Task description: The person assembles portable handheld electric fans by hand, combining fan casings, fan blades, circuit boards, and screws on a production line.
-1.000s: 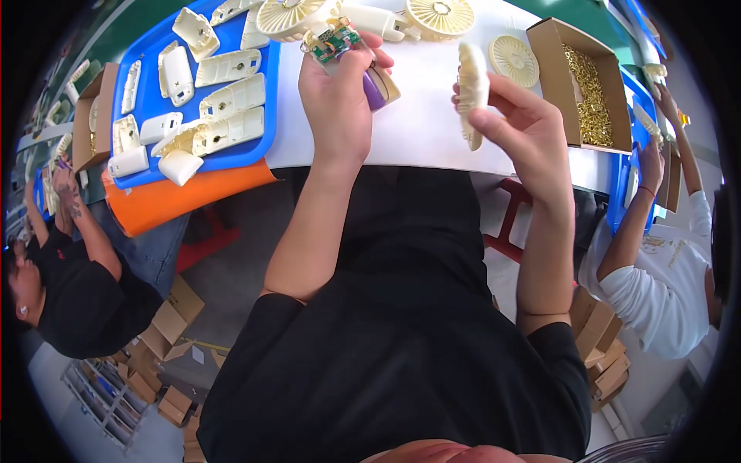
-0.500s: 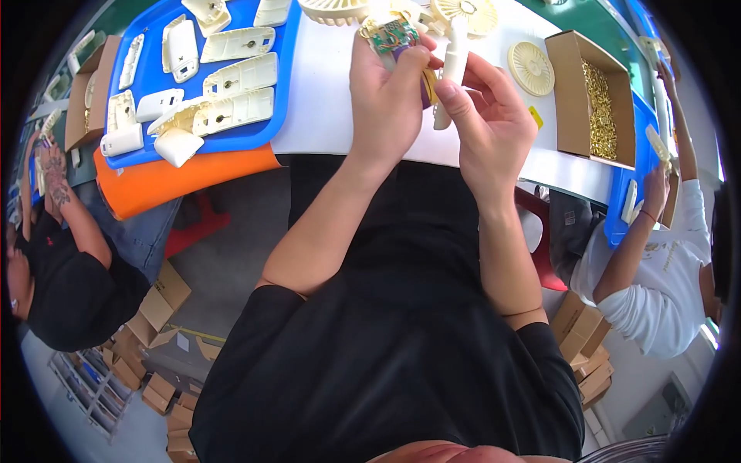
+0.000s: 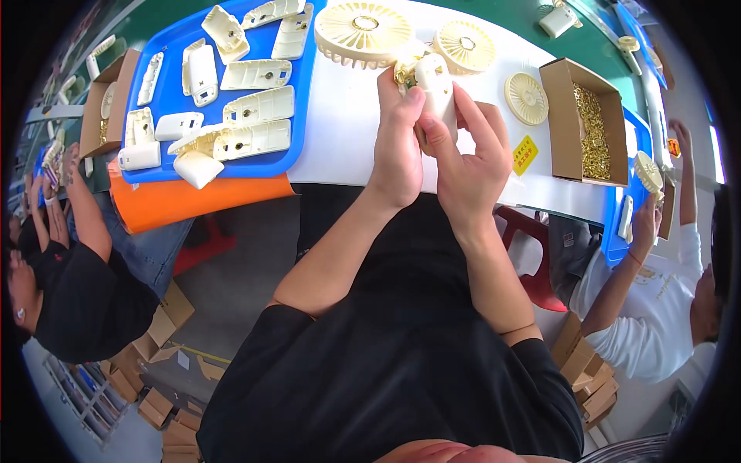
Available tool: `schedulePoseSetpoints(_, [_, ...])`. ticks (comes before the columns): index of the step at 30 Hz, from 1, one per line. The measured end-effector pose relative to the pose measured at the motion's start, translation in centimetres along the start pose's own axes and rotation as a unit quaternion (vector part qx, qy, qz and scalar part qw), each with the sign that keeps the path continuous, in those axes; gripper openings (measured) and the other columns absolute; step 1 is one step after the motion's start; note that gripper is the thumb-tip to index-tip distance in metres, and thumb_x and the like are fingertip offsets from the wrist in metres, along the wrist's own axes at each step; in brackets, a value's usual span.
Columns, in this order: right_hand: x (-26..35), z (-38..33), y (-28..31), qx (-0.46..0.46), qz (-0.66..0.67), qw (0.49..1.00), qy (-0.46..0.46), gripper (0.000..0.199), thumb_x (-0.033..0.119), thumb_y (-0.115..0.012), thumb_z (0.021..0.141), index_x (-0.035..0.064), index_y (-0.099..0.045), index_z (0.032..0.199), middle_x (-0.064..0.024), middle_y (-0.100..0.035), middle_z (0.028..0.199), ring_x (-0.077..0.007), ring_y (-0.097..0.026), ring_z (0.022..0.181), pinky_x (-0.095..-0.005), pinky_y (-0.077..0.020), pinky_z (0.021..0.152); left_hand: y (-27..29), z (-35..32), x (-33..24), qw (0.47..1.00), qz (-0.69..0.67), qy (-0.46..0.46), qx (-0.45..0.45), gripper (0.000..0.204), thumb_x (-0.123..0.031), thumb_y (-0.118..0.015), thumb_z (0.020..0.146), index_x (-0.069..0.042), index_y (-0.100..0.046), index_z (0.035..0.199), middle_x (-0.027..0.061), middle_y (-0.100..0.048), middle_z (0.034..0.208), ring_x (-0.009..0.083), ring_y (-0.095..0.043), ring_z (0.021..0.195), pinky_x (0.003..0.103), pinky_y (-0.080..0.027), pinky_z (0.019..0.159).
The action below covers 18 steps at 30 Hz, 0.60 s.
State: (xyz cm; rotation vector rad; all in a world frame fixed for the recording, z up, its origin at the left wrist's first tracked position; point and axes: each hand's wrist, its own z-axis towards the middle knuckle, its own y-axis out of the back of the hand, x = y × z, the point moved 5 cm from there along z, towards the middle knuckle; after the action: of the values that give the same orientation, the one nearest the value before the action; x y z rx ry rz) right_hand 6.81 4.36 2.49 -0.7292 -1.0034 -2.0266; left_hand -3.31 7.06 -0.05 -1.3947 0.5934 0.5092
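In front of me, both hands hold the cream plastic handle (image 3: 437,86) of a small fan upright over the table edge. My left hand (image 3: 397,147) is closed around its left side, thumb against the front. My right hand (image 3: 472,158) grips the shell from the right, its thumb near my left thumb. A bit of green circuit board shows at the handle's upper left; the rest inside is covered. Just beyond, a round slatted fan head (image 3: 340,37) lies close to the handle's top; whether they are joined I cannot tell.
A blue tray (image 3: 302,116) of cream shell halves stands left on an orange sheet (image 3: 208,202). At right are two slatted discs (image 3: 465,46), a yellow label (image 3: 525,155) and a cardboard box (image 3: 559,127) of small brass-coloured parts. Co-workers sit on both sides.
The right hand's shell, held apart on edge before, now lies over the handle, hiding most of the circuit board and purple part. My hands have come closer together; the view has shifted slightly.
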Motion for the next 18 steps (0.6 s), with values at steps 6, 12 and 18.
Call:
schedulePoseSetpoints(6, [0.4, -0.5, -0.7, -0.046, -0.054, 0.994, 0.084, 0.045, 0.008, -0.08, 0.081, -0.0016, -0.07, 0.124, -0.0117, -0.067, 0.097, -0.0268, -0.065, 0.085, -0.0346, -0.0537, 0.078, -0.9, 0.0, -0.6, 0.993, 0.114, -0.028, 0.017, 0.054, -0.02, -0.051, 0.104, 0.003, -0.024, 0.144, 0.013, -0.048, 0.133, 0.0164, -0.05, 0.122, 0.032, -0.045, 0.102])
schedulePoseSetpoints(12, [0.4, -0.5, -1.5, -0.016, -0.049, 0.996, 0.077, 0.043, 0.008, -0.078, 0.083, -0.0014, -0.069, 0.124, -0.0124, -0.067, 0.099, -0.0284, -0.064, 0.087, -0.0352, -0.0529, 0.079, 0.2, 0.5, -0.2, 0.995, 0.096, -0.022, 0.001, 0.049, -0.022, -0.054, 0.105, 0.001, -0.032, 0.142, 0.0128, -0.053, 0.128, 0.0179, -0.055, 0.116, 0.034, -0.048, 0.099])
schedulePoseSetpoints(18, [1.4, -0.4, 0.9, -0.072, 0.108, 0.991, -0.042, 0.035, 0.017, -0.078, 0.087, -0.0022, -0.069, 0.114, -0.0113, -0.067, 0.09, -0.0264, -0.064, 0.078, -0.034, -0.0538, 0.072, 1.0, 1.2, -2.7, 0.997, 0.047, -0.03, 0.049, 0.046, -0.035, -0.054, 0.106, -0.002, -0.046, 0.136, 0.0143, -0.061, 0.118, 0.0225, -0.064, 0.099, 0.039, -0.054, 0.088])
